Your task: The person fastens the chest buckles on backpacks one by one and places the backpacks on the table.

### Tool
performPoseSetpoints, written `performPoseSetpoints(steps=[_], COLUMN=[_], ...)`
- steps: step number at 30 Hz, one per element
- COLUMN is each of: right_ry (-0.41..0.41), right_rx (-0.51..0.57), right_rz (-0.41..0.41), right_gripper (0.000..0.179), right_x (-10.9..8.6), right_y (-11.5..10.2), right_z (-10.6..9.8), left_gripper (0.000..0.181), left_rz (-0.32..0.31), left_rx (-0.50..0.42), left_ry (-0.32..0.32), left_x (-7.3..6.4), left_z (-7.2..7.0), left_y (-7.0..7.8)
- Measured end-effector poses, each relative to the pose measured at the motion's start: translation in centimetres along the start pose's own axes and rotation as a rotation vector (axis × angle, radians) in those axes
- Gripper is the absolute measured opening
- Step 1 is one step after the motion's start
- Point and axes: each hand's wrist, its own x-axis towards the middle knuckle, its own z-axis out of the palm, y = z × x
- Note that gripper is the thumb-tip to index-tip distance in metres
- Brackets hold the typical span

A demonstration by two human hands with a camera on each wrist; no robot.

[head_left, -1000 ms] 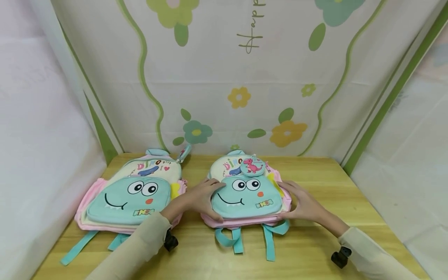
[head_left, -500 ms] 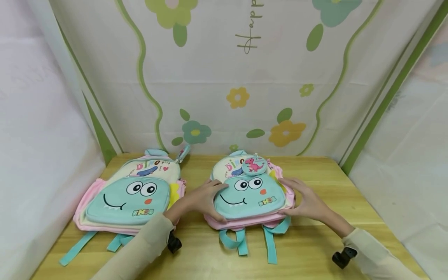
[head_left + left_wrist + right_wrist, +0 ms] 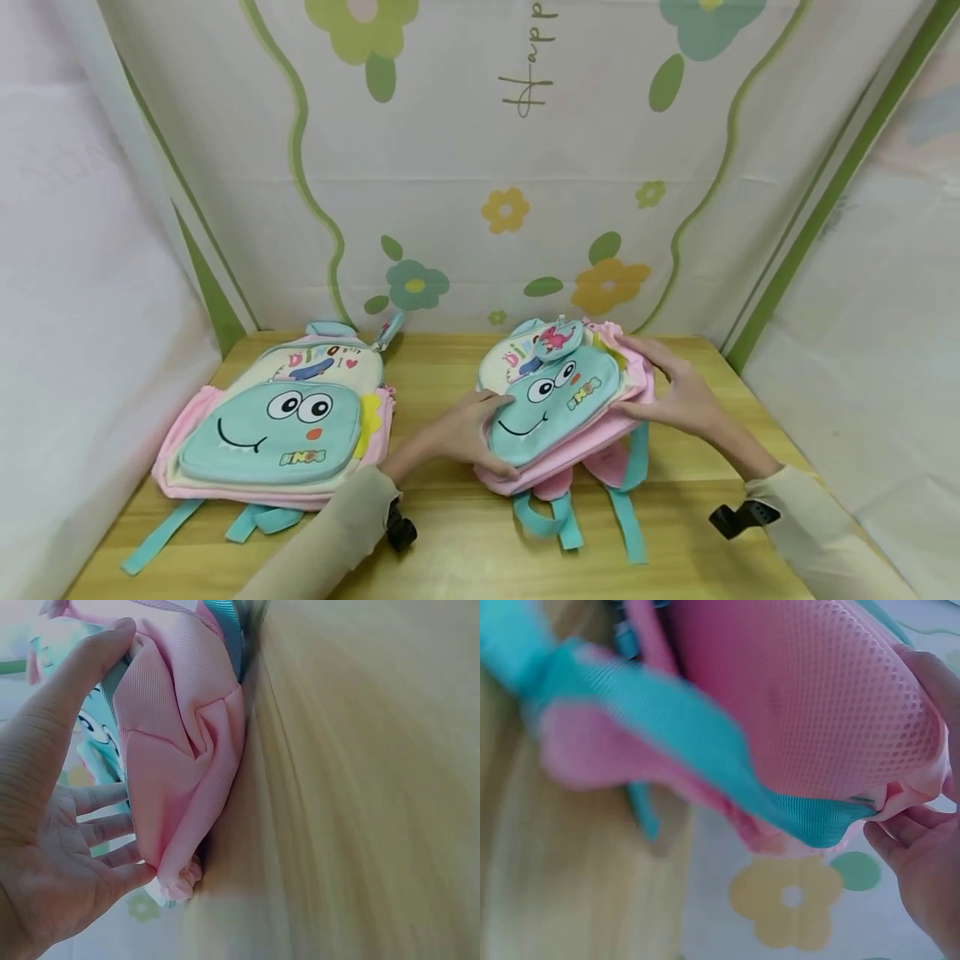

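Observation:
A small dinosaur backpack [image 3: 551,408], teal, cream and pink, is between my hands right of the middle of the table, its right side raised. My left hand [image 3: 471,429] holds its lower left side, thumb at the bottom and fingers over the front. The right hand [image 3: 678,396] grips the pink right side. In the left wrist view, thumb and fingers span the pink side panel [image 3: 176,750]. The right wrist view shows the pink mesh back [image 3: 810,697] and a teal strap [image 3: 682,727] hanging, with fingers at the edge. A round dinosaur pouch [image 3: 557,338] lies on the front.
A second, similar backpack [image 3: 277,433] lies on the left of the wooden table [image 3: 450,558], its teal straps toward the front edge. A printed flower cloth [image 3: 420,150] stands behind the table, and white cloth walls [image 3: 67,275] flank both sides.
The held backpack has moved right and turned counterclockwise, its right side rising off the table. Both hands moved with it. The left backpack stays in place, with only a slight view shift.

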Motion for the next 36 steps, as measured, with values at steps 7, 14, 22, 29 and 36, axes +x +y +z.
performPoseSetpoints(steps=[7, 14, 22, 29, 36], right_ry=[0.012, -0.031, -0.091, -0.159, -0.199], right_rx=[-0.045, -0.04, -0.121, -0.157, -0.169], right_rz=[-0.061, -0.099, -0.11, -0.135, -0.21], right_gripper=[0.096, 0.097, 0.095, 0.091, 0.086], right_x=[2.3, 4.7, 6.8, 7.9, 9.1], right_y=[-1.2, -2.1, -3.6, -4.9, -5.8], right_z=[-1.9, -3.1, -3.5, -3.5, -3.3], left_gripper=[0.117, 0.117, 0.117, 0.115, 0.106], left_rz=[-0.013, 0.006, 0.019, 0.074, 0.243], left_rx=[-0.098, -0.18, -0.29, -0.332, -0.449], left_ry=[0.008, 0.018, 0.0, -0.02, -0.019], left_x=[1.8, 3.7, 5.3, 6.5, 8.6], left_z=[1.3, 2.4, 3.0, 3.6, 4.6], left_y=[0.7, 1.2, 1.5, 1.8, 2.1])
